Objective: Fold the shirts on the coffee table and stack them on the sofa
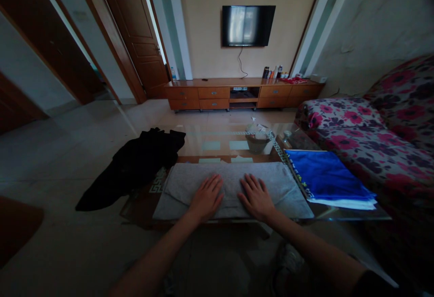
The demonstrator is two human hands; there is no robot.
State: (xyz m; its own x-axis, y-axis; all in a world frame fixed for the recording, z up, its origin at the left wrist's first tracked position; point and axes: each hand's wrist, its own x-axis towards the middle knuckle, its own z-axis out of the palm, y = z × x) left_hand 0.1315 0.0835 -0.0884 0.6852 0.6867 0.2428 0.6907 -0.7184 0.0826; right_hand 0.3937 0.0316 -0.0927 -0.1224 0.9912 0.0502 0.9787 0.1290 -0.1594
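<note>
A folded grey garment [233, 177] lies along the near edge of the glass coffee table, its exact kind not clear from its folds. On its left half my left hand [206, 197] rests flat, palm down with fingers stretched out. My right hand [257, 196] is spread flat on the right half, a short gap away from the left. Neither hand holds anything. To the left, a crumpled black garment [135, 166] hangs partly over the table's side. A stack of folded blue cloth [332, 175] with a white layer beneath sits on the right.
The glass coffee table [193, 141] bears a bowl [257, 143] with crumpled plastic and a small glass jar [287, 135] toward its far end. A flowered sofa [366, 139] stands along the right. Beyond are a low wooden cabinet [213, 92] and a wall television [248, 25].
</note>
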